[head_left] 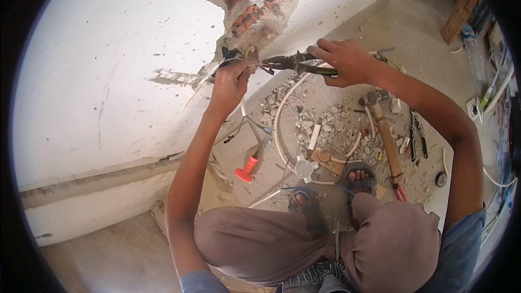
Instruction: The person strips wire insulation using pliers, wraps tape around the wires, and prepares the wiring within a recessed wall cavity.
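My right hand (344, 62) is closed around the handles of dark pliers (287, 63), held level. Their jaws point left and meet thin electrical wires (261, 67) at the broken-out part of the wall. Pinched around those wires is my left hand (230, 84), right beside the plier tips. Black-wrapped ends (230, 53) stick out just above its fingers. The exact contact of jaws and wire is too small to make out. Below my left hand a white cable (242, 107) hangs down, splitting into dark and blue strands.
Rubble (331, 108) covers the floor below, with a curved white conduit (278, 125) and a white round junction box (304, 169). A red-handled tool (247, 169), a wooden-handled hammer (384, 141), other pliers (418, 135) and a black tape roll (440, 179) lie around my sandalled feet.
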`<state>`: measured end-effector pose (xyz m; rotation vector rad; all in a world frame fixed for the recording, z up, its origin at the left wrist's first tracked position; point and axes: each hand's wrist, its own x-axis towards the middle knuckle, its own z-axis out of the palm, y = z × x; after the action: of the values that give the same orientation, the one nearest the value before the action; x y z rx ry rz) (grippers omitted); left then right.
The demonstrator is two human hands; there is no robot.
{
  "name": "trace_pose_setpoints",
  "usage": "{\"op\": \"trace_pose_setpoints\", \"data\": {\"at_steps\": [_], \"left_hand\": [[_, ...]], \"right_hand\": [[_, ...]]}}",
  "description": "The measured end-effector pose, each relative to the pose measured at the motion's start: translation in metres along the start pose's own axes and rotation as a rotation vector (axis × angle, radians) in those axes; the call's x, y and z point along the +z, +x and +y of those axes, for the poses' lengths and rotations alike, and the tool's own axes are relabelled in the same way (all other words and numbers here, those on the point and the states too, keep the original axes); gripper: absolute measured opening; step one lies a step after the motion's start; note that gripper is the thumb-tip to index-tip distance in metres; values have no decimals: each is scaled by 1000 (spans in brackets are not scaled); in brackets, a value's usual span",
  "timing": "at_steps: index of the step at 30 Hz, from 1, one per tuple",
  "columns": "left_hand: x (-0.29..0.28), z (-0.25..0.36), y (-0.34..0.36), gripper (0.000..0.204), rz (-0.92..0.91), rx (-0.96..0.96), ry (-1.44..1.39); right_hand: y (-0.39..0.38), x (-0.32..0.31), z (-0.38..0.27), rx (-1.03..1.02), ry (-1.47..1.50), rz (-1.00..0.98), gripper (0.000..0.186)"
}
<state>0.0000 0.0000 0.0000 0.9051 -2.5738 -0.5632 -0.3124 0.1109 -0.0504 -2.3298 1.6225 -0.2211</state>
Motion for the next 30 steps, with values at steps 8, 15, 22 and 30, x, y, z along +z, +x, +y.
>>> {"op": "trace_pose_setpoints", "data": {"at_steps": [8, 15, 22, 30], "left_hand": [[-6, 0, 2, 21, 38, 25, -20], [-2, 0, 1, 19, 2, 50, 23], [-5, -1, 0, 23, -32, 68, 1], [-3, 2, 1, 16, -18, 15, -15]], "right_hand": [[1, 37, 4, -139, -85, 500, 85], [-8, 71, 8, -183, 867, 146, 56], [-4, 48, 13, 106, 1991, -851, 58], [4, -11, 3, 141, 668, -386, 57]]}}
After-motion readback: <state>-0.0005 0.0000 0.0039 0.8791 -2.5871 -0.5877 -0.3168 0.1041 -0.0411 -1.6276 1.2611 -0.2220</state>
